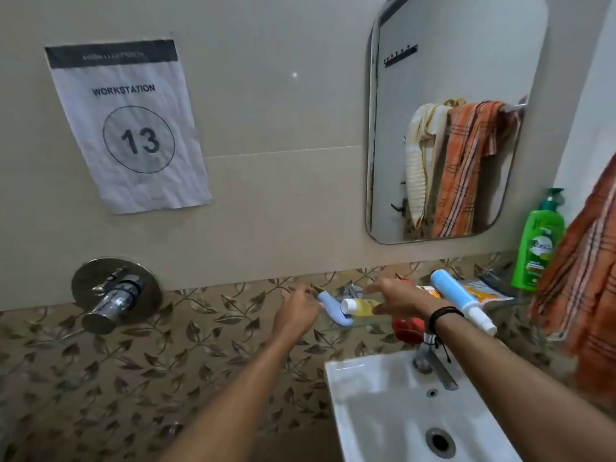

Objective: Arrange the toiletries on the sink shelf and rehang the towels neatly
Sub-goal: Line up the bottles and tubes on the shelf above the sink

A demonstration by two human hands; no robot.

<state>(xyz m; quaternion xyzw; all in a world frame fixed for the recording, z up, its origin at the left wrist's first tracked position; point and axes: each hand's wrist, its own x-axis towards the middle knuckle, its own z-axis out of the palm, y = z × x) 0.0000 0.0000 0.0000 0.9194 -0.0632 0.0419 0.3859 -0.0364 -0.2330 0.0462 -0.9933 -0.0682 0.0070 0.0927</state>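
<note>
Sink (363,391) is sitting nearest, lower right, white, with its tap (433,365) standing at the back rim. Both forearms are reaching over it toward the glass shelf (370,325) above.

Left grip (296,315) is hanging at the shelf's left end, fingers loosely bent, tips just beside the end of a pale blue tube (333,310). Blur is hiding whether it is grasping the tube or only touching it: cannot tell.

Right grip (400,300), a dark band (445,315) circling the wrist, is spreading palm-down with straight fingers, released, holding nothing. It is hovering over a small yellow tube (361,306) with a white cap, which is lying against the pale blue tube. A red item (408,330) is showing partly under that wrist.

Farther right, a larger blue-and-white tube (456,295) is lying slantwise, cap end pointing toward the camera. Behind it an orange-and-white sachet (483,292) is lying flat. A green pump bottle (538,248) is standing upright at the shelf's right end, near the wall.

An orange striped towel (586,278) is hanging at the right frame edge, just beside the bottle.

On the far wall, a mirror (466,55) is reflecting an orange towel and a cream one bunched on a rail. To the left, a round metal valve (113,295) is sticking out of the leaf-patterned tiles, and a wrinkled paper sign (130,128) above is reading "WORKSTATION 13".
</note>
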